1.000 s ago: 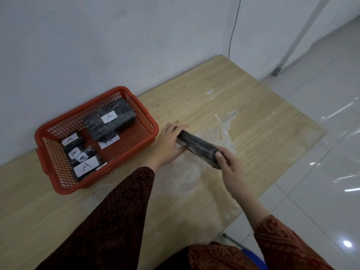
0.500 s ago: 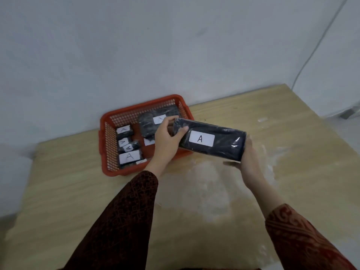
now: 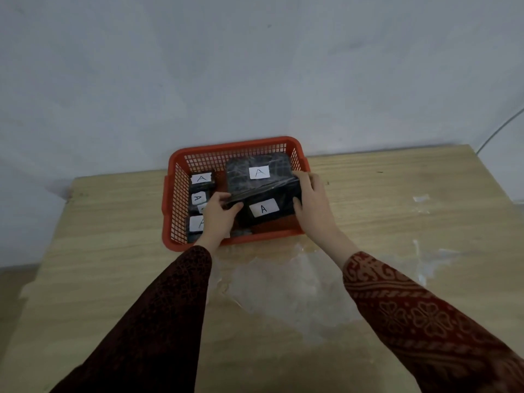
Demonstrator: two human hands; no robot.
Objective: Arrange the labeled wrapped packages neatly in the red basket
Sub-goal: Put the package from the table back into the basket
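Note:
The red basket [image 3: 173, 194] stands on the wooden table against the wall. A long black wrapped package [image 3: 266, 207] with a white "A" label sits tilted inside its front right part. My left hand [image 3: 219, 215] grips its left end and my right hand [image 3: 310, 198] grips its right end. Behind it lies a larger black package [image 3: 256, 168] with an "A" label. Several small labeled packages [image 3: 200, 191] line the basket's left side, the nearest partly hidden by my left hand.
The wooden table [image 3: 113, 222] carries a whitish smear [image 3: 283, 285] in front of the basket. A pale wall [image 3: 255, 66] rises right behind the basket. A thin cable [image 3: 499, 131] hangs at the far right.
Both hands carried the long package from above the table's middle into the basket's front right part. The view swung left and now centres on the basket.

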